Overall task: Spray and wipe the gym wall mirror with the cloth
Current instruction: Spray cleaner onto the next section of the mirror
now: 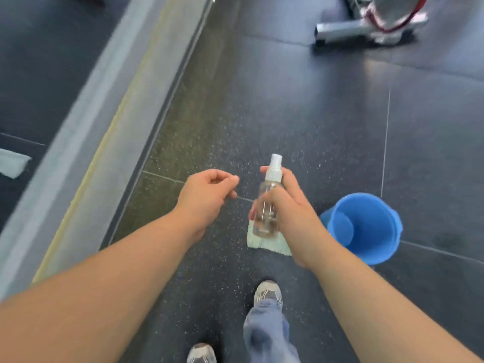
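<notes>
Spray bottle (265, 197): clear, with a white pump top, held nearly upright above the floor (288, 106). A little liquid is seen in its lower part.

Right hand (292, 205): wrapped round the bottle's body from the right. Its fingers are curled behind and across the body and one fingertip reaches up beside the white top.

Left hand (207, 195): just left of the bottle and apart from it. Its fingers are loosely curled with the thumb close to the forefinger, and nothing is held in it.

Cloth (272, 246): pale green, lying flat on the floor directly below the bottle. It is partly hidden by the bottle and the right wrist, and is not touched by either hand.

Bucket (392, 221): blue, standing upright on the floor to the right of the bottle, just beyond the right forearm. The inside is seen as blue only, so whether anything is in it cannot be told.

Mirror (39, 64): far left of the bottle, running along the wall above a grey ledge (104, 100). The dark floor is reflected in it, and so is a pale patch at the left edge. The picture is blurred there.

Machine base (361, 30): silver metal with red parts, well beyond the bottle at the upper right, and blurred.

Below the bottle, two grey shoes (268, 293) and a blue trouser leg (267, 334) are seen on the speckled dark floor.
</notes>
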`<state>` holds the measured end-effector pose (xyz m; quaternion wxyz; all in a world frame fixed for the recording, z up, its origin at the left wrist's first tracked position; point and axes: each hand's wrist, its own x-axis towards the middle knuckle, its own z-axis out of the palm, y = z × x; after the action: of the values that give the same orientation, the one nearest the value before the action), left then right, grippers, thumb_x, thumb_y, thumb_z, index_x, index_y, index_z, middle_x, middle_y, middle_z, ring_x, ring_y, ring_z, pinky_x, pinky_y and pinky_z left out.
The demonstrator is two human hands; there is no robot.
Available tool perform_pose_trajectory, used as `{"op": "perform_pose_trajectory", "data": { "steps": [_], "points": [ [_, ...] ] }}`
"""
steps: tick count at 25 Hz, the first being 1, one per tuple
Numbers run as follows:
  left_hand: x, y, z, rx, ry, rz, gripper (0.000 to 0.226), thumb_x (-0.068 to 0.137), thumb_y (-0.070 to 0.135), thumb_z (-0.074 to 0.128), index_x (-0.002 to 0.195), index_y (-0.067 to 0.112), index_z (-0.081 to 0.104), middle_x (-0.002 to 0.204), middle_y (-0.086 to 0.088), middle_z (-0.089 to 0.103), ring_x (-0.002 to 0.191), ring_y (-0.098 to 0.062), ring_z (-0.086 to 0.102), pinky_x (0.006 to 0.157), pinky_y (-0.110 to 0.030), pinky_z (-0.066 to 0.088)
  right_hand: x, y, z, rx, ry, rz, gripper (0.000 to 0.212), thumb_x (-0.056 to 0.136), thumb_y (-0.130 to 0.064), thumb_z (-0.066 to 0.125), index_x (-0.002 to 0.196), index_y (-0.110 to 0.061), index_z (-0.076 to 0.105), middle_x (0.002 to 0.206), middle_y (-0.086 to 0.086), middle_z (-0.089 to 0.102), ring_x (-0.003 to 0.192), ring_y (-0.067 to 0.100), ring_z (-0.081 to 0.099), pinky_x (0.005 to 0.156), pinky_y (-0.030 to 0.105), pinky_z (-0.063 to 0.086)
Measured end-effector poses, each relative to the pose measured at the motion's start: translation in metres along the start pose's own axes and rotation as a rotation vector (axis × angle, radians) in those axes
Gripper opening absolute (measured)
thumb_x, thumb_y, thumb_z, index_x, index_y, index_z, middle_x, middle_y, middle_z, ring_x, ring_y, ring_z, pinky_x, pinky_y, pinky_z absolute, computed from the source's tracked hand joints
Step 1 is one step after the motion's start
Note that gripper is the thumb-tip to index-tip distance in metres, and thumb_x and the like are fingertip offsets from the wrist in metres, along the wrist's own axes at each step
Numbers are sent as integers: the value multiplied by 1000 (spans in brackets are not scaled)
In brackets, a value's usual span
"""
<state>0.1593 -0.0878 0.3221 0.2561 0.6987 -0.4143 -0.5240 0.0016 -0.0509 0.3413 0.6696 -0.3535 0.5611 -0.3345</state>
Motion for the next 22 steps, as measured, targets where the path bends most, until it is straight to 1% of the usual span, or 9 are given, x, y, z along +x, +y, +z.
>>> {"op": "perform_pose_trajectory", "data": {
  "steps": [2, 5, 8, 10, 12, 15, 16, 18, 22],
  "points": [
    [-23, 81, -32, -1, 52, 88, 21, 89, 28, 66, 72, 17, 63, 54, 8, 59, 47, -3, 45, 54, -23, 38, -17, -77, 15, 66, -75, -52, 43, 81, -20, 45, 111, -48, 55, 67, 1, 56, 62, 17, 57, 64, 34, 47],
    [-63, 197, -92, -7, 239, 212, 33, 90, 19, 61, 60, 16, 47, 46, 10, 43, 40, -4, 33, 50, -26, 29, -38, -203, 41, 122, -196, -107, 43, 67, -22, 43, 103, -35, 63, 67, 1, 55, 58, 17, 57, 60, 29, 45],
    [-105, 296, -157, 157, 448, 365, 38, 84, 13, 58, 56, 18, 34, 49, 4, 32, 48, -13, 29, 49, -32, 24, -63, -317, 75, 95, -324, -236, 26, 71, -29, 53, 94, -29, 65, 64, -1, 54, 56, 16, 54, 52, 23, 39],
    [-129, 341, -202, 224, 597, 450, 36, 82, 15, 58, 55, 16, 34, 50, 1, 34, 51, -16, 31, 52, -33, 27, -76, -372, 101, 103, -394, -317, 20, 81, -31, 66, 99, -25, 62, 69, 1, 56, 56, 15, 54, 52, 23, 40],
    [-146, 367, -245, 227, 726, 484, 35, 84, 17, 57, 56, 14, 37, 48, 2, 36, 49, -15, 33, 50, -32, 28, -86, -410, 128, 45, -446, -391, 17, 92, -25, 63, 108, -28, 60, 78, 4, 59, 57, 15, 55, 51, 23, 41],
    [-167, 375, -304, 196, 882, 488, 35, 86, 21, 56, 58, 15, 36, 52, -2, 34, 49, -16, 31, 50, -32, 29, -90, -449, 179, -41, -531, -476, 48, 95, -15, 57, 120, -55, 49, 79, 4, 61, 56, 18, 56, 48, 23, 45],
    [-172, 374, -323, 197, 927, 493, 37, 85, 21, 56, 57, 16, 33, 51, 0, 32, 49, -17, 31, 51, -32, 30, -90, -460, 197, -96, -550, -519, 54, 95, -14, 55, 121, -60, 46, 77, 4, 60, 56, 19, 56, 48, 23, 46],
    [-177, 372, -360, 219, 1014, 511, 40, 83, 19, 56, 55, 17, 27, 46, 5, 27, 49, -18, 29, 52, -34, 30, -87, -480, 234, -218, -550, -626, 57, 92, -11, 52, 119, -61, 47, 73, 4, 59, 56, 21, 56, 49, 25, 45],
    [-181, 381, -447, 291, 1174, 535, 40, 83, 19, 55, 57, 18, 24, 50, 1, 26, 51, -18, 27, 53, -35, 30, -68, -521, 315, -386, -404, -893, 53, 88, -16, 52, 112, -62, 42, 58, -3, 52, 54, 29, 52, 51, 35, 44]
  ]
}}
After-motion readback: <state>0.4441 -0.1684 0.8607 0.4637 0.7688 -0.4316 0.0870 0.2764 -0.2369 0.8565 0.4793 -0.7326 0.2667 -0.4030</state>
